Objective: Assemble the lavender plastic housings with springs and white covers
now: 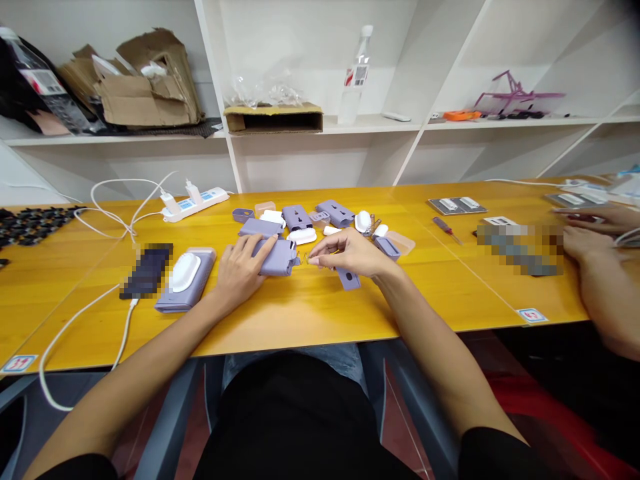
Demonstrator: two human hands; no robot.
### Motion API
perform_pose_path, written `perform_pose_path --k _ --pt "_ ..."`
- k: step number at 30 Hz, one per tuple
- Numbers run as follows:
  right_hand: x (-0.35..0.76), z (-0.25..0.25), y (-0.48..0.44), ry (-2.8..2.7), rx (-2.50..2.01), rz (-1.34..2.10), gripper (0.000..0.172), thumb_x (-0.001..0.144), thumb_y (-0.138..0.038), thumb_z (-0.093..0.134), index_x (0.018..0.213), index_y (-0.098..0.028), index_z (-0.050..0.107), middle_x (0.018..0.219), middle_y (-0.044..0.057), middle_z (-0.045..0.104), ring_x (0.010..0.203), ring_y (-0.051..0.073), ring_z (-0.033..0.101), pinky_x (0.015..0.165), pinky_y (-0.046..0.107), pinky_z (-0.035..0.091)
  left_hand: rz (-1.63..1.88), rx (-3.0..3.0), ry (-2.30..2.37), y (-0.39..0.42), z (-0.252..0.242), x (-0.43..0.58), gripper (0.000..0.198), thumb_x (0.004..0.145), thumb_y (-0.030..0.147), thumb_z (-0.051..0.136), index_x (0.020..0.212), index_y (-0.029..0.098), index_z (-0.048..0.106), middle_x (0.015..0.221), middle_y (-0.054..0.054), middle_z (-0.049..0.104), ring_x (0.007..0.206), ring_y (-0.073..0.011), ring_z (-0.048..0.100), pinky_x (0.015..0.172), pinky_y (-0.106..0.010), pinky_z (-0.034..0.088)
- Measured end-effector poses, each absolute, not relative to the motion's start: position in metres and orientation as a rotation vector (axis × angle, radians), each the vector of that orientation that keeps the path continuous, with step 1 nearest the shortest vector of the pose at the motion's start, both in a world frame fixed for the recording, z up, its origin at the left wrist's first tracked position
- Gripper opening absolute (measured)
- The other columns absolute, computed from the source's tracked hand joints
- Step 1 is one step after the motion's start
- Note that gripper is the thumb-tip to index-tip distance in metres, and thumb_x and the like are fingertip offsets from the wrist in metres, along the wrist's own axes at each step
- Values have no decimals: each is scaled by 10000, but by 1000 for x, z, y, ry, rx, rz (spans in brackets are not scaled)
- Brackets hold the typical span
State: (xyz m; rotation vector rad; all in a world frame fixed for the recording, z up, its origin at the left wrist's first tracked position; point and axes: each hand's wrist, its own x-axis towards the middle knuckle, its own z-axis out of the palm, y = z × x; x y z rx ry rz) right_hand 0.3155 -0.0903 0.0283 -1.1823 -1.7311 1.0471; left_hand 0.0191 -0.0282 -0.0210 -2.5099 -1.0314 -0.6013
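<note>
We hold the near purple housing (277,259) in our left hand (242,268), fingers bent over its top and left side. It sits at the front of the parts group, centrally on the yellow table (310,323), its right end facing our right hand (345,252). The right hand is drawn into a pinch, thumb and index fingertip nearly together on a thin bent piece (305,259) just beside that end; its exact form is too small to tell.

Below the right hand we find one flat purple plate (349,279). Behind the held unit we count three further purple housings (297,218); around them, two small purple boxes (243,215). Near our left forearm lies one large purple case (193,297) bearing one white rounded part (185,272).

We count one power strip (197,203) with two white plugs (194,192), one screwdriver (445,227) at the right, and two bottles (356,77) on the shelf (385,125).
</note>
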Motion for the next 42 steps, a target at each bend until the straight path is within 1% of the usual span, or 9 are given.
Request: perform_pose_path --k 5,11,17,22,27,30,34,39,42 --pt "313 24 -88 -1789 -1196 1007 195 818 -374 874 865 -185 876 728 29 773 631 130 621 602 286 462 -545 -2485 -1049 -32 -17 21 686 1015 300 655 1682 266 497 1541 -183 636 1361 -394 603 983 -484 503" --pt "311 19 -85 -1833 -1172 1102 189 795 -370 883 878 -201 895 738 21 785 635 133 617 595 276 458 -467 -2495 -994 -35 -12 22 714 978 140 573 1675 283 516 1531 -179 638 1373 -389 586 951 -482 479" --pt "306 15 -81 -1748 -1139 1183 166 772 -335 886 865 -199 871 730 18 795 606 129 627 583 266 474 -510 -2515 -898 -35 -17 25 677 1017 114 493 1671 285 523 1503 -186 654 1382 -378 584 941 -487 471" --pt "296 11 -79 -1536 -1159 1209 283 754 -420 953 770 -183 799 656 6 735 540 117 587 546 263 472 -501 -2515 -986 -39 -16 27 692 994 120 534 1668 276 525 1510 -186 652 1357 -382 606 951 -481 481" --pt "296 13 -71 -993 -1142 1485 411 880 -526 899 781 -151 764 726 58 739 562 129 605 511 267 485 -433 -2516 -1113 -41 -15 29 685 1004 208 608 1677 281 503 1542 -172 633 1356 -384 603 970 -478 506" --pt "298 15 -68 -725 -1129 1574 410 966 -535 812 835 -154 737 740 76 736 590 159 636 523 283 517 -454 -2510 -1201 -40 -16 30 672 1032 343 655 1680 281 488 1531 -165 635 1340 -380 611 983 -476 529" --pt "300 15 -66 -566 -1110 1560 391 994 -560 755 918 -179 710 767 93 746 653 214 677 588 330 565 -463 -2484 -1323 -38 -18 30 671 1051 446 661 1676 283 479 1512 -153 645 1314 -376 632 997 -474 553" --pt "301 9 -66 -657 -986 1578 444 892 -589 859 965 -174 721 873 111 778 796 263 747 680 365 589 -434 -2470 -1454 -37 -17 29 677 1039 471 679 1665 308 479 1546 -145 628 1317 -378 654 942 -466 589" --pt "299 4 -67 -785 -877 1525 411 719 -315 1015 1003 -173 755 981 82 821 877 227 779 810 341 610 -426 -2463 -1497 -34 -17 27 692 1012 439 707 1655 303 488 1529 -157 636 1291 -391 669 922 -477 601"
